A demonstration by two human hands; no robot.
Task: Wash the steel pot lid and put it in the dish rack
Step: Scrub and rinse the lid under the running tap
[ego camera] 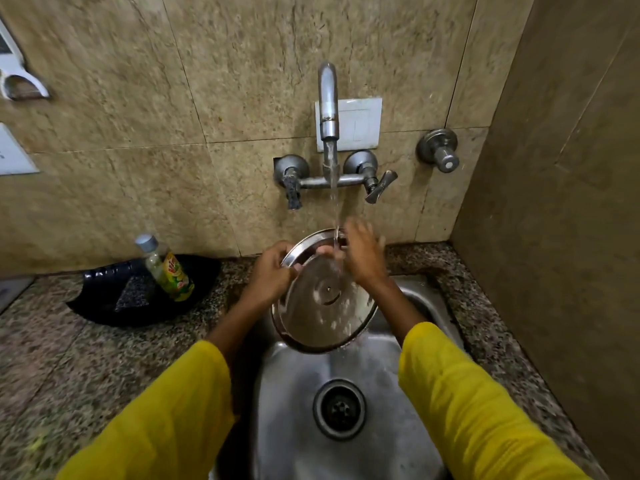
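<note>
Round stainless-steel pot lid (323, 299) held over the steel sink basin (294, 386), tilted so the near rim hangs low above the bowl and the far rim rises toward the wall. Flat concave underside turned up toward the camera, with a small centre rivet and a curved mark visible; seen as an oval, long axis running from far-left to near-right. Wet, with droplets scattered across the surface.

Left hand (272, 273) clenched on the lid's far-left rim, thumb over the edge, fingers apparently curled behind. Right hand (362, 252) at the far-right rim under the stream, fingers spread and motion-blurred; whether gripping the lid or only rubbing it, hard to tell. Yellow sleeves (478, 403) on both forearms.

Thin stream of water (334, 199) falling from the curved chrome wall tap (328, 102) onto the lid's upper edge beside the right hand. Round black drain strainer (339, 408) in the basin below.

On the speckled granite counter (69, 348) to the left, well apart from the sink, a black plastic tray (104, 303) holding a small dish-soap bottle with a yellow-green label (168, 271), leaning, just beside a dark scrub pad (133, 292).
</note>
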